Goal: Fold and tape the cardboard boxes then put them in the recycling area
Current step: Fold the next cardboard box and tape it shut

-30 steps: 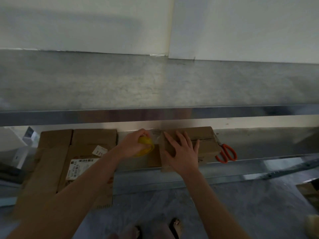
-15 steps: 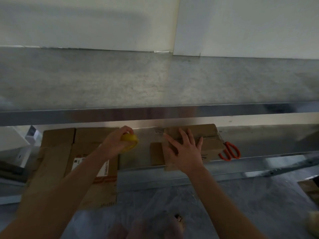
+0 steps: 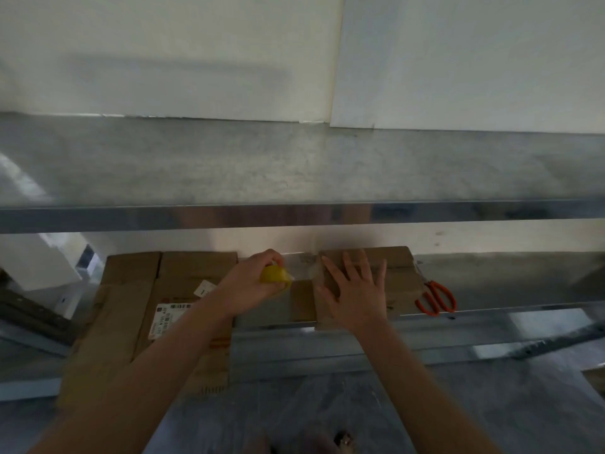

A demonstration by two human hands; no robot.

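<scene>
A small folded cardboard box (image 3: 397, 276) lies flat on the lower metal shelf (image 3: 507, 276). My right hand (image 3: 357, 290) presses on it with fingers spread flat. My left hand (image 3: 252, 283) grips a yellow roll of clear tape (image 3: 273, 276) just left of the box. A strip of clear tape (image 3: 302, 269) stretches from the roll to the box's left edge. A larger flattened cardboard box (image 3: 137, 309) with a white shipping label lies to the left, partly under my left forearm.
Orange-handled scissors (image 3: 437, 298) lie on the shelf just right of the small box. An upper metal shelf (image 3: 294, 165) juts out above my hands. A white block (image 3: 39, 260) stands at the far left. The grey floor (image 3: 327, 404) lies below.
My left hand pulled the tape roll away to the left, then came back right toward the box. My right hand stayed pressed on the small box.
</scene>
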